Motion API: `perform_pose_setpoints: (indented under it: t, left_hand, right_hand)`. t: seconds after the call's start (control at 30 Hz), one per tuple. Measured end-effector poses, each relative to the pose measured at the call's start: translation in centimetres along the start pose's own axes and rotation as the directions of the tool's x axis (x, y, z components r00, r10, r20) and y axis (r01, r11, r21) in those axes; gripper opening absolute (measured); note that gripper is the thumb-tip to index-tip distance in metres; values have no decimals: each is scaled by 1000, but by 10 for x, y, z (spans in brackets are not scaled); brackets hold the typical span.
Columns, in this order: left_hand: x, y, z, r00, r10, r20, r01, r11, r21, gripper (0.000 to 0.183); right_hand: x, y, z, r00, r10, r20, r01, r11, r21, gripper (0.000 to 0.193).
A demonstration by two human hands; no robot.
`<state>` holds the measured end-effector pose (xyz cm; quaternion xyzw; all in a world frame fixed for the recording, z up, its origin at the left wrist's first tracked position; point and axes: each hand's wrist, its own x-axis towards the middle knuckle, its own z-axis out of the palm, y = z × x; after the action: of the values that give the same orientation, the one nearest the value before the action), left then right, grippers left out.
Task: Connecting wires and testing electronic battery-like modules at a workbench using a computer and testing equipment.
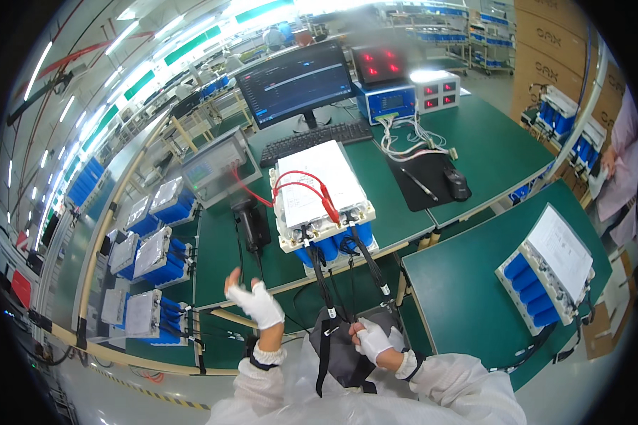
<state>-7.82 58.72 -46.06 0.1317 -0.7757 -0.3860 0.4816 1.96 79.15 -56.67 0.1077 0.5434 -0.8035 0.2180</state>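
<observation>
My left hand (254, 299), in a white glove with bare fingertips, is raised below the front edge of the green bench (220, 262), fingers apart, holding nothing. My right hand (371, 340), also gloved, rests low near my body on a black strap (326, 347) of a dark grey bag; its fingers are closed on the strap. Above both hands a battery pack (319, 195) of blue cells with a white top plate sits on the bench. Red leads (312, 188) clip on its top, and black cables (365, 258) hang from its front.
A monitor (295, 81), keyboard (315, 140), grey meter (213, 166) and blue test box (386, 100) stand behind the pack. Another pack (549, 273) lies on the right table. Several packs (152, 251) line a conveyor on the left. A person (620, 163) stands at the far right.
</observation>
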Motion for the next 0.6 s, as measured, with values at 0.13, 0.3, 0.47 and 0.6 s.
perform_pose_setpoints:
  t: [0.13, 0.3, 0.47, 0.6]
  left_hand:
    - [-35, -90, -8, 942, -327, -79, 331, 943, 35, 50]
    - [-51, -145, -4, 914, -403, 52, 403, 915, -2, 37]
    - [-70, -181, -12, 804, -516, 297, 537, 843, 11, 16]
    - [-97, -202, -25, 626, -623, 470, 708, 706, -8, 24]
  right_hand:
    - [0, -8, 5, 985, 103, 137, -114, 991, 73, 26]
    - [3, -16, 3, 971, 171, 166, -175, 985, 8, 26]
    - [10, -20, -5, 943, 256, 213, -238, 966, -104, 29]
    - [10, -19, -8, 921, 298, 252, -276, 954, -120, 34]
